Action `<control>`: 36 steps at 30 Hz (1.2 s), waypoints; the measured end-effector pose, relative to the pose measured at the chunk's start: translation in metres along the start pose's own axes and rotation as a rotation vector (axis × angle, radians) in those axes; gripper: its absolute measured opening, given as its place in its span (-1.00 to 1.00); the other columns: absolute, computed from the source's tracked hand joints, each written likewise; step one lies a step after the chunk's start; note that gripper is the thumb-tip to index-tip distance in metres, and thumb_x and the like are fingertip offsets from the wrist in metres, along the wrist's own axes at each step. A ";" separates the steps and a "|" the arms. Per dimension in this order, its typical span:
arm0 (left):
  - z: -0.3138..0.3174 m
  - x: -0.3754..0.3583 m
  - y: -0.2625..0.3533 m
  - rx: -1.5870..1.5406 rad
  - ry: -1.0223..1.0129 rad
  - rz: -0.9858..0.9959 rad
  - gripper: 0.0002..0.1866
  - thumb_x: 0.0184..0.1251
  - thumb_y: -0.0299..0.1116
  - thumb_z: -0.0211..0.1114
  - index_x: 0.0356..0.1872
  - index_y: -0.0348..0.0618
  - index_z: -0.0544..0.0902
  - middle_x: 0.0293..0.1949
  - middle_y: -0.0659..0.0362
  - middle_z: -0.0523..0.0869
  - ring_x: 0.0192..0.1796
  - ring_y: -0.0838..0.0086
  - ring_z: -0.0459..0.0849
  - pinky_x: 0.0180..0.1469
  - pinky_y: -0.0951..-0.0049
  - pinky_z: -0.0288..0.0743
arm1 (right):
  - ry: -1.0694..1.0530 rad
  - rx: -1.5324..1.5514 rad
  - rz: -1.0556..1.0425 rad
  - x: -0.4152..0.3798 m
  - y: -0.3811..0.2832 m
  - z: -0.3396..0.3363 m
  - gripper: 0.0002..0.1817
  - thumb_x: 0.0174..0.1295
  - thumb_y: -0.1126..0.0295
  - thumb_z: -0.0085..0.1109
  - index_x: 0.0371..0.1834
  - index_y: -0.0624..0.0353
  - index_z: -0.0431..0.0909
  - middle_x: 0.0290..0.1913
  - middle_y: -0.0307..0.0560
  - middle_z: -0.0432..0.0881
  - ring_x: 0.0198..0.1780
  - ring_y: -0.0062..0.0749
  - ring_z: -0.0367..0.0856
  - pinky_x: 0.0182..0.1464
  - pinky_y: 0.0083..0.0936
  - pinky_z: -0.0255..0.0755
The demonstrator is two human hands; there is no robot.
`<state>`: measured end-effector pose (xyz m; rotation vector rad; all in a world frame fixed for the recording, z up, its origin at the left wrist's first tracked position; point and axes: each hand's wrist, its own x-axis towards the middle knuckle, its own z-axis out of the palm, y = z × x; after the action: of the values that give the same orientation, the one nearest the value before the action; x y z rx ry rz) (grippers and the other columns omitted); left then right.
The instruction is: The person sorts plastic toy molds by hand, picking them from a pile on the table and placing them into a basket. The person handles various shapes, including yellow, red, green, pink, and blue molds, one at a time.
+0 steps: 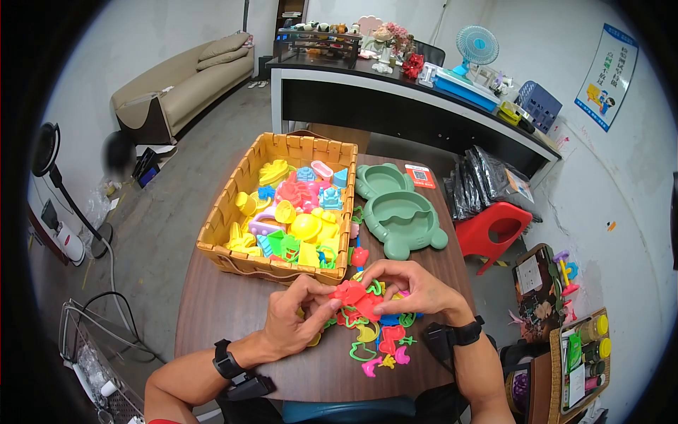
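Note:
Over the front of the brown table, both hands meet at a red plastic toy piece (350,292), its exact shape too small to tell. My left hand (300,318) pinches its left side between thumb and fingers. From the other side, my right hand (413,288) has its thumb and fingertips closed on its right part. Beneath them lies a loose pile of small flat toy shapes in green, yellow, pink and blue, among them a red cutter-like shape (391,339) and a green ring (362,352). The hands partly hide this pile.
A woven yellow basket (220,247) of colourful sand moulds stands behind my left hand. To its right lies a green bear-shaped divided plate (404,212). A red stool (494,233) stands off the table's right side, and a dark desk (395,106) with a blue fan is behind.

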<state>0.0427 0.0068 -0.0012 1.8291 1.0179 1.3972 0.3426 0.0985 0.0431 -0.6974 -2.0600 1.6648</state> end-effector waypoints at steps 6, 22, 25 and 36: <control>0.003 -0.003 -0.006 -0.058 0.079 -0.004 -0.77 0.81 -0.51 0.55 0.23 -0.37 0.69 -0.30 0.12 0.94 -0.34 0.60 0.91 -0.41 0.54 0.70 | 0.004 0.009 -0.008 0.004 0.003 0.001 -0.47 0.54 0.51 0.68 0.51 0.24 0.70 0.49 -0.18 0.77 0.03 -0.69 0.90 -0.01 -0.69 0.79; 0.000 0.005 -0.019 -0.213 0.254 -0.123 -0.78 0.89 -0.53 0.44 0.18 -0.20 0.51 -0.40 0.15 0.86 -0.46 0.65 0.76 -0.54 0.56 0.52 | -0.029 -0.010 0.004 0.004 -0.004 0.003 -0.50 0.57 0.50 0.66 0.50 0.21 0.73 0.49 -0.18 0.79 0.04 -0.71 0.87 0.02 -0.69 0.79; 0.000 0.005 -0.018 -0.207 0.255 -0.120 -0.78 0.88 -0.53 0.44 0.16 -0.19 0.50 -0.40 0.15 0.85 -0.47 0.66 0.75 -0.54 0.57 0.51 | -0.029 -0.029 -0.005 0.005 -0.002 0.003 -0.50 0.57 0.50 0.66 0.50 0.21 0.73 0.49 -0.18 0.79 0.04 -0.70 0.88 0.04 -0.68 0.80; -0.001 0.007 -0.009 -0.196 0.252 -0.132 -0.81 0.88 -0.48 0.47 0.02 -0.24 0.58 -0.41 0.16 0.86 -0.47 0.68 0.76 -0.53 0.58 0.52 | -0.038 -0.037 0.001 0.006 0.000 0.003 -0.50 0.55 0.52 0.66 0.49 0.19 0.74 0.49 -0.18 0.79 0.04 -0.71 0.87 0.02 -0.69 0.78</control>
<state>0.0407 0.0177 -0.0049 1.4461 1.0623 1.6122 0.3363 0.0995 0.0423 -0.6830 -2.1218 1.6568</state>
